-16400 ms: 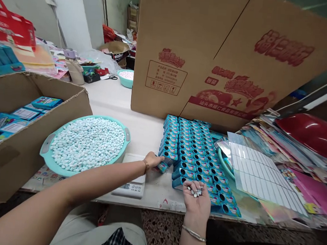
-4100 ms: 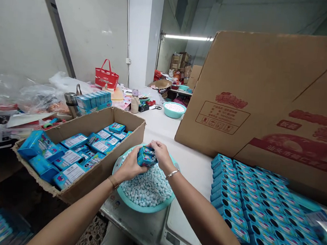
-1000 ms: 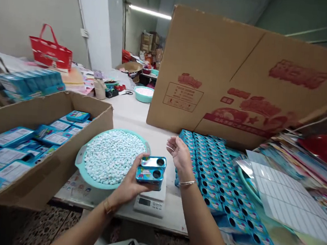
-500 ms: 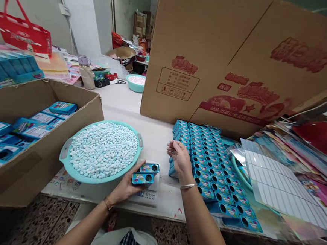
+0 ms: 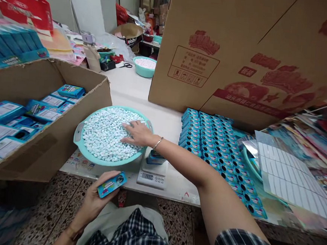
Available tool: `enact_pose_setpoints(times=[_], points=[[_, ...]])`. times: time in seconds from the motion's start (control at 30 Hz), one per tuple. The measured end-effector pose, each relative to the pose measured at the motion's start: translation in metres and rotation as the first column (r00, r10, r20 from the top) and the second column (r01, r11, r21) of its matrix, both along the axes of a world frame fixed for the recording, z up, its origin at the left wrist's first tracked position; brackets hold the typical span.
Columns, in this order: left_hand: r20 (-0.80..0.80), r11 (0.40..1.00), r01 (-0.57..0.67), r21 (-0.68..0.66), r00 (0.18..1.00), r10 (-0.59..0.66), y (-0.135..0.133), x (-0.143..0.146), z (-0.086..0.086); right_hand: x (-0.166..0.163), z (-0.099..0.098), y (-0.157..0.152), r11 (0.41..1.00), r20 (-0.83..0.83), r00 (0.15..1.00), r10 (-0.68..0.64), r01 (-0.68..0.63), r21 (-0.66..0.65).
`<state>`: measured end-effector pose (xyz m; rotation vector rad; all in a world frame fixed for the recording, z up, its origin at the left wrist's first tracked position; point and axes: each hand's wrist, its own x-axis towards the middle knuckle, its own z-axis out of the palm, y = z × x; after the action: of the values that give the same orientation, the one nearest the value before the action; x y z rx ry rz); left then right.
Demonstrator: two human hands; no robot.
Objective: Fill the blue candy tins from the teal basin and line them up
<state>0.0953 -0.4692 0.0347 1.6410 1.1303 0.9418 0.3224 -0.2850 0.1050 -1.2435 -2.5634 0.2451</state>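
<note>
My left hand is closed around a small blue candy box with a round hole in its end, held in front of the table edge. Over a turquoise basin full of pale blue and white candies, my right hand rests with fingers spread on the candies. Beneath my right forearm, another blue box sits on a white digital scale, partly hidden by the arm. Rows of similar boxes with round holes stand to the right.
At left, an open cardboard carton holds several blue boxes. A large printed carton stands behind the rows. Label sheets lie at right. Scissors and a second candy basin are farther back.
My right hand has moved left from beside the box rows onto the candies. My left hand has drawn one box toward me, while another box now shows on the scale.
</note>
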Motion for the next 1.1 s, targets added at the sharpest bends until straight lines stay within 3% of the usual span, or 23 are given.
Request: enact_pose_setpoints(times=[0.07,0.17,0.23,0.3,0.37,0.43,0.5,0.53,0.6,0.7,0.8,0.93,1.03,1.1], points=[[-0.029,0.994,-0.104,0.024,0.994,0.105,-0.003,-0.013,-0.013,-0.012,-0.003,0.006,0.999,0.056,0.998,0.004,-0.007,0.048],[-0.025,0.984,-0.177,0.012,0.984,0.178,0.001,-0.015,-0.024,-0.025,-0.003,0.017,1.0,0.04,0.999,0.016,-0.016,0.004],[-0.008,0.979,-0.201,-0.012,0.98,0.201,0.007,-0.009,-0.026,-0.03,-0.001,0.027,0.998,-0.073,0.997,-0.02,0.015,-0.068],[0.013,0.975,-0.221,-0.028,0.975,0.222,0.015,-0.001,-0.028,-0.033,0.003,0.037,0.969,-0.3,0.942,-0.148,0.077,-0.235],[0.03,0.97,-0.239,-0.042,0.97,0.24,0.022,0.006,-0.031,-0.034,0.009,0.045,0.847,-0.542,0.756,-0.367,0.031,-0.531],[0.046,0.967,-0.246,-0.061,0.967,0.249,0.027,0.012,-0.035,-0.033,0.014,0.049,0.622,-0.646,0.464,-0.607,-0.229,-0.749],[0.068,0.97,-0.231,-0.081,0.969,0.237,0.03,0.018,-0.038,-0.033,0.02,0.049,0.438,-0.606,0.181,-0.775,-0.537,-0.721],[0.085,0.972,-0.216,-0.089,0.971,0.223,0.031,0.022,-0.039,-0.034,0.022,0.048,0.389,-0.561,0.074,-0.825,-0.646,-0.657],[0.12,0.98,-0.169,-0.106,0.976,0.182,0.033,0.029,-0.04,-0.038,0.025,0.044,0.348,-0.473,-0.063,-0.879,-0.763,-0.545],[0.129,0.98,-0.151,-0.132,0.977,0.168,0.033,0.036,-0.042,-0.048,0.025,0.036,0.331,-0.4,-0.143,-0.905,-0.828,-0.454],[0.041,0.96,-0.249,-0.127,0.966,0.256,0.024,0.03,-0.047,-0.058,0.023,0.028,0.333,-0.382,-0.185,-0.906,-0.866,-0.372],[-0.088,0.902,-0.425,0.073,0.898,0.431,-0.003,0.006,-0.049,-0.06,0.027,0.019,0.357,-0.356,-0.226,-0.907,-0.862,-0.361],[-0.074,0.834,-0.447,0.324,0.867,0.493,-0.022,-0.007,-0.03,-0.042,0.039,0.006,0.457,-0.414,-0.299,-0.86,-0.812,-0.364],[-0.068,0.807,-0.362,0.467,0.895,0.441,-0.028,-0.002,-0.007,-0.019,0.048,-0.008,0.551,-0.462,-0.367,-0.807,-0.75,-0.367]])
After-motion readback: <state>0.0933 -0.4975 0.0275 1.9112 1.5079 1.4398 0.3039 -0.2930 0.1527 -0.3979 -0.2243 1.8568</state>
